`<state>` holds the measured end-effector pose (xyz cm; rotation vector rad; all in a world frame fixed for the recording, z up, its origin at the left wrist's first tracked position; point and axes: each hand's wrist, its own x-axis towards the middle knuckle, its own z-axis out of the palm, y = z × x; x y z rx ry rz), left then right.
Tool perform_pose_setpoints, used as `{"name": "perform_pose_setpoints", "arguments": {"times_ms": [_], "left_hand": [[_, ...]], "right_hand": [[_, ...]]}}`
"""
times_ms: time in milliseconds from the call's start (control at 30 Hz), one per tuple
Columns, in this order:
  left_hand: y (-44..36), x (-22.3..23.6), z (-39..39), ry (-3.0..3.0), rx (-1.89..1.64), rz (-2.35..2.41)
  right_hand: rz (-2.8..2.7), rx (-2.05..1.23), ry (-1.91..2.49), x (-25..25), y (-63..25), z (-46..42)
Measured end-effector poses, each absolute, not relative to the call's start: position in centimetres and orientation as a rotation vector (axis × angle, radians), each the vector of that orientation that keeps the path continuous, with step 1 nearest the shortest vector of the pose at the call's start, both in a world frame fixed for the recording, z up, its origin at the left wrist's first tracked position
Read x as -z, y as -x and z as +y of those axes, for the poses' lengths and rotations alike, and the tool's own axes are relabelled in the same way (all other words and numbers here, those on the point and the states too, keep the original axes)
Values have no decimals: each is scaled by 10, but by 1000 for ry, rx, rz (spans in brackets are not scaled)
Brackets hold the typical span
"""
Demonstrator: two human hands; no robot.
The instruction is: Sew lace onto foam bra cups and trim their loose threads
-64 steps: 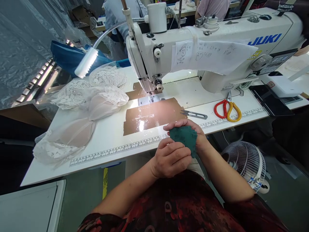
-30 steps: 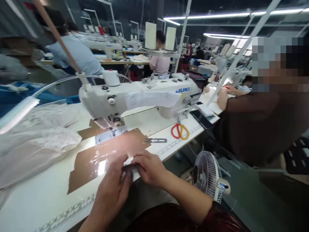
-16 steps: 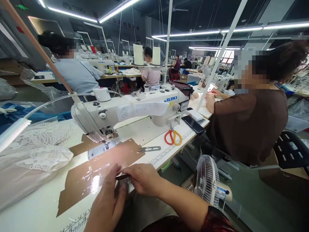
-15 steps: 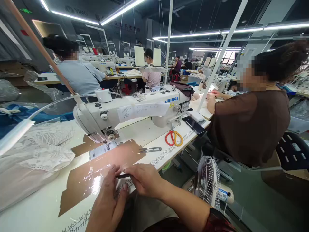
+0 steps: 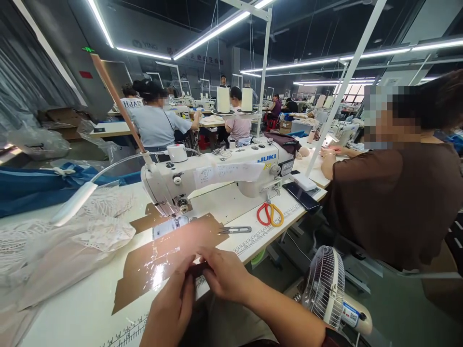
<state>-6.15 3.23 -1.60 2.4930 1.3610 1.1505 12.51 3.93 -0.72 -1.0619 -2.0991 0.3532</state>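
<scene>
My left hand point(image 5: 175, 296) and my right hand point(image 5: 227, 277) are close together at the table's near edge. Between their fingertips is a small dark strip point(image 5: 197, 270), its kind unclear and partly covered by the fingers. Both hands are closed on it. Just beyond them lies a glossy brown sheet point(image 5: 144, 262) on the white tabletop, reaching to the needle area of a JUKI sewing machine point(image 5: 224, 173). Thread snips point(image 5: 237, 230) rest at the sheet's right end, with red-and-yellow-handled scissors point(image 5: 269, 214) farther right.
White lace fabric point(image 5: 104, 217) is heaped at the left under a lamp point(image 5: 75, 202). A black phone point(image 5: 302, 195) lies near the table's right end. Below right stands a fan point(image 5: 323, 284). A co-worker in brown point(image 5: 394, 207) sits at the right; others work farther back.
The view has swung left, so the scene sits farther right. The dark strip has turned between my fingers and shows a broader side. Both hands still hold it.
</scene>
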Motion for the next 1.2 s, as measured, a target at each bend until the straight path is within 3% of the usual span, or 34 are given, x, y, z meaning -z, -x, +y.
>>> {"name": "perform_pose_setpoints", "arguments": {"times_ms": [400, 600, 733, 867, 1033, 1200], "left_hand": [[65, 0, 19, -2446, -1346, 1285], [104, 11, -21, -2319, -1406, 1316], [140, 38, -67, -1885, -1522, 1354], [173, 74, -95, -741, -1595, 1340], [230, 107, -99, -72, -1923, 1323], [267, 95, -87, 51, -2084, 1095]], "right_hand": [[-1984, -368, 1116, 2, -121, 28], [-1943, -466, 1016, 0, -122, 19], [-2033, -437, 1069, 7, -132, 19], [-1966, -402, 1266, 13, -139, 18], [-1772, -727, 1525, -3, -125, 5], [-1718, -1169, 1292, -8, -83, -10]]}}
